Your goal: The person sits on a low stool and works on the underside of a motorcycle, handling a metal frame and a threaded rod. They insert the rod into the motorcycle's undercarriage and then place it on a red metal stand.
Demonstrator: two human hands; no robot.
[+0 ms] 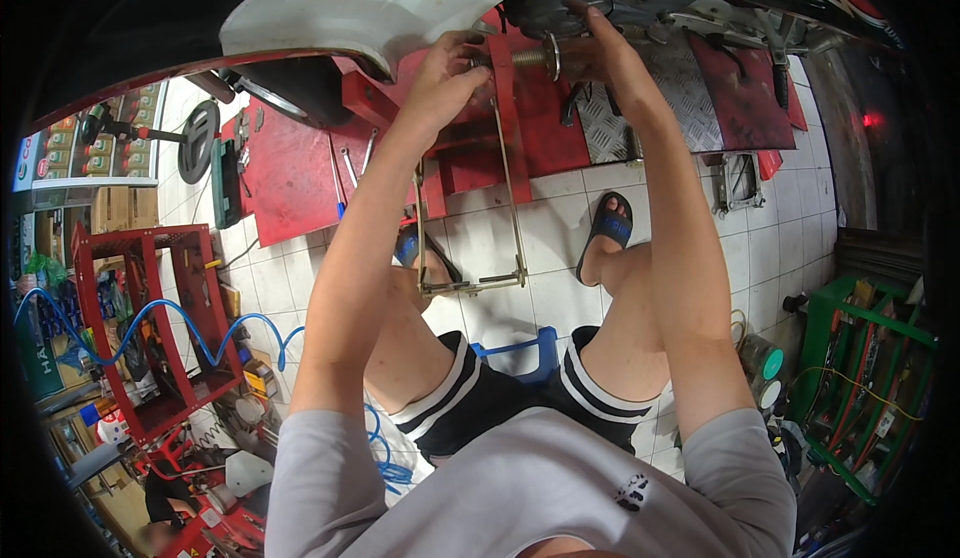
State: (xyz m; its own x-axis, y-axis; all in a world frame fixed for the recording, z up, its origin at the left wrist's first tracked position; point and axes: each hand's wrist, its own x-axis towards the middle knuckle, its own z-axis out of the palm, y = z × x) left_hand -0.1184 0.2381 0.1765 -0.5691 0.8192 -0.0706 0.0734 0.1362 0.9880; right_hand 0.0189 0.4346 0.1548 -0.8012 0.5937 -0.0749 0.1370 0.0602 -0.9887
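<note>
A thick threaded screw (529, 58) with a metal ring runs sideways from a red steel upright (504, 88), in front of the motorcycle's dark engine cover (556, 3). My right hand (605, 56) closes round the screw's right end, one finger stretched up towards the engine cover. On the other side of the upright, my left hand (450, 76) has its fingers curled close to the metal there. What they hold is partly hidden. Below my hands a thin U-shaped metal stand (521, 228) hangs down from the red frame, its crossbar low between my feet.
The red lift platform (290, 173) carries long-handled tools and a diamond-plate panel (655, 98). A black-and-white motorcycle body (300, 13) overhangs it. Left stand a red rack (150, 328) and a coiled blue hose (180, 323); right, a green rack (850, 358). A blue stool (530, 358) is beneath me.
</note>
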